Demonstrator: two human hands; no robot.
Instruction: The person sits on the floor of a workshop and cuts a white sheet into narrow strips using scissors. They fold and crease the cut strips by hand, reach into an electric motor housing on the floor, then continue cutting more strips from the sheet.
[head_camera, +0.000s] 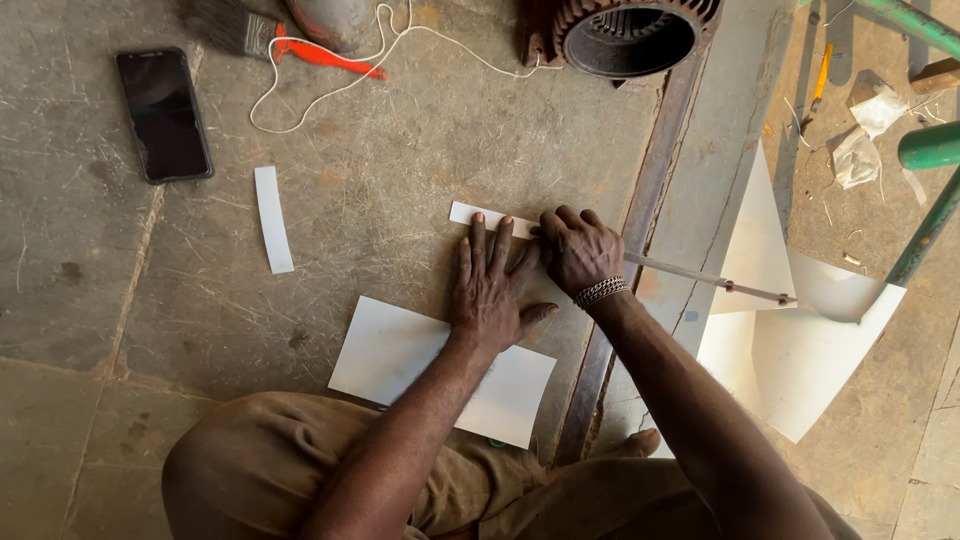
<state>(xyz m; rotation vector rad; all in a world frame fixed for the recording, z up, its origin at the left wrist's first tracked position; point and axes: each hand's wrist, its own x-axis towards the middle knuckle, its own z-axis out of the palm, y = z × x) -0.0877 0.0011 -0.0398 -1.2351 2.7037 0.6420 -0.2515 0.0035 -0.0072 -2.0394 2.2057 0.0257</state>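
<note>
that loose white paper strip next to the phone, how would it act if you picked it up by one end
The white strip looks thin and flat, so it would probably droop. It seems light enough to slide or blow across the stone floor. It would likely crease easily.

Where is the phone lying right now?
In the head view the black phone lies screen-up on the stone floor at upper left, left of the loose white strip, near the brush.

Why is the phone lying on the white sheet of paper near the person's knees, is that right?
Not quite. The head view shows the black phone lying on the bare stone floor, far up at the left, apart from the white sheet. That sheet does lie near the person's knees, under the left hand.
</note>
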